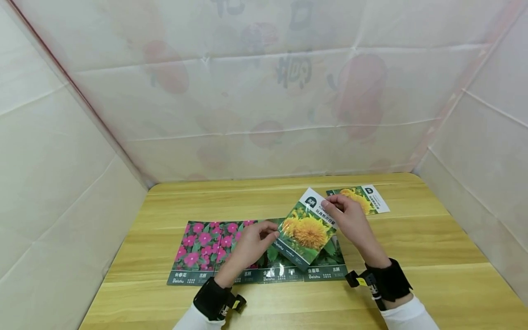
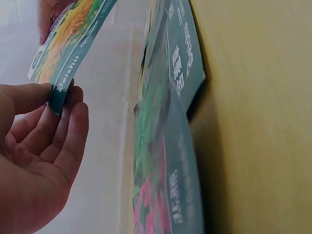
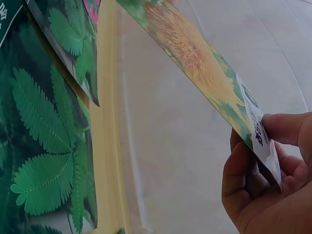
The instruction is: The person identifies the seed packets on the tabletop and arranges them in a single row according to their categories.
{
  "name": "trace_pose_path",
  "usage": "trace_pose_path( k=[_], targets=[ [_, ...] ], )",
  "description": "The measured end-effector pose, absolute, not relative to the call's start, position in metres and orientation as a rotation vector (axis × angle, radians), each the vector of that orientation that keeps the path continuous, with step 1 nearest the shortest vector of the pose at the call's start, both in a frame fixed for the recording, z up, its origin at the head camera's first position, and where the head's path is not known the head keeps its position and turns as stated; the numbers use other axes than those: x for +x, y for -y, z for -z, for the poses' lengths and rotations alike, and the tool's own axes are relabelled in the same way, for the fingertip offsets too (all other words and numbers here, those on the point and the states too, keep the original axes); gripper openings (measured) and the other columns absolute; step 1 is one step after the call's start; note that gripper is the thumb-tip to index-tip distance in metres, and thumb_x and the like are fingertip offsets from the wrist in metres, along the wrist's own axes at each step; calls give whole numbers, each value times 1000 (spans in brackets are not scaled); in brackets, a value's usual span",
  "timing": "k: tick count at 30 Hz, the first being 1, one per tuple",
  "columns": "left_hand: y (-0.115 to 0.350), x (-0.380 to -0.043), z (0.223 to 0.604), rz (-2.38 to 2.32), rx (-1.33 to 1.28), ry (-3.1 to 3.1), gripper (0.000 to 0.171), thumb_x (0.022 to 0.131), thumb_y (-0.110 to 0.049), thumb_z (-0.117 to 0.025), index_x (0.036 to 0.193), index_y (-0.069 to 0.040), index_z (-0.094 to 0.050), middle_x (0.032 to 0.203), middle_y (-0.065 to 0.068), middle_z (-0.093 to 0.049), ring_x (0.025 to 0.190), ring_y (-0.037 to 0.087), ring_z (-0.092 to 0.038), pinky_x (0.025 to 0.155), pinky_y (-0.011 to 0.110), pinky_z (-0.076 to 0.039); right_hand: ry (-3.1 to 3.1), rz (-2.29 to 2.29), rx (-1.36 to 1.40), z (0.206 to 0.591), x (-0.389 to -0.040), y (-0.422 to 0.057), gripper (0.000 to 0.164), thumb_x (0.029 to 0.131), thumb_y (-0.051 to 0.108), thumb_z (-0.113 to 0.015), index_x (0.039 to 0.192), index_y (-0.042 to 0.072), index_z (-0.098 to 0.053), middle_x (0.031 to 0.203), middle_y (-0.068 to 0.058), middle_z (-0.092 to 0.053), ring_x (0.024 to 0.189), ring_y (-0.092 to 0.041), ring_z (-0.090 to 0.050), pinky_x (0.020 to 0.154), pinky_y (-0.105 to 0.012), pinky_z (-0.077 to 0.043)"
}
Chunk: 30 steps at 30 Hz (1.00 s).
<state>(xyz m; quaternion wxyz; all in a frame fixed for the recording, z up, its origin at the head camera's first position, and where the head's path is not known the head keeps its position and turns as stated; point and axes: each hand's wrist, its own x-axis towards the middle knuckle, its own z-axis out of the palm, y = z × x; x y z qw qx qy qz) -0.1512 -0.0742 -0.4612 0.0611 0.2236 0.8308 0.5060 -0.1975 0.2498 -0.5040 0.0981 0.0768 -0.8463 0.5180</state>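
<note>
A seed packet with yellow flowers (image 1: 308,233) is held up, tilted, between both hands. My left hand (image 1: 252,243) pinches its lower left corner between thumb and fingers, as the left wrist view confirms. At the white upper end, my right hand (image 1: 354,224) grips the other corner, with the thumb on the printed face and fingers behind. Under the raised packet lie two green-leaf packets (image 1: 330,270), partly hidden by it. To their left, two pink-flower packets (image 1: 197,247) continue the row, the second partly covered by my left hand.
Another yellow-flower packet (image 1: 376,199) lies behind my right hand, turned sideways. Everything rests on a wooden table (image 1: 165,206) with rounded far corners. Pale fabric walls (image 1: 231,101) stand at the back and both sides. Each wrist wears a black strap (image 1: 389,279) with a small camera.
</note>
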Motion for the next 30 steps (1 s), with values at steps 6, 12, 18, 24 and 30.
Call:
trace_pose_path(
  k=[6,12,18,24,30],
  targets=[
    [78,-151,462,-1600,662,-2460,28,108,-16,-59,132,-2,-65,115,9,-69,107,26,-66,95,32,-55,2480,-1520,254,491,-197,-254,36,109,41,-54,133,17,-67,118,-5,-69,98,-17,-64,74,-28,-51],
    [86,-153,462,-1642,659,-2471,30,109,-21,-58,132,-4,-65,113,8,-69,104,24,-66,93,33,-55,2486,-1471,186,444,-178,-255,45,112,41,-47,127,5,-70,115,-15,-73,101,-21,-68,80,-28,-56],
    [90,-154,459,-1686,606,-2468,31,109,-25,-57,132,-5,-64,114,6,-68,102,20,-65,86,35,-56,2805,-1081,78,436,-174,-270,49,115,35,-40,138,-3,-61,121,-25,-69,98,-38,-65,88,-42,-52],
    [90,-154,456,-1716,528,-2457,27,108,-19,-60,131,-6,-65,116,6,-68,107,23,-65,96,34,-54,3082,-893,158,452,-181,-278,44,113,27,-43,127,-7,-66,114,-30,-67,103,-47,-65,90,-62,-53],
    [92,-156,458,-1722,566,-2482,28,108,-22,-59,130,-4,-66,112,6,-68,102,21,-65,91,35,-55,3150,-846,186,460,-188,-284,52,114,35,-39,129,-8,-66,135,-35,-59,124,-55,-56,101,-68,-47]
  ],
)
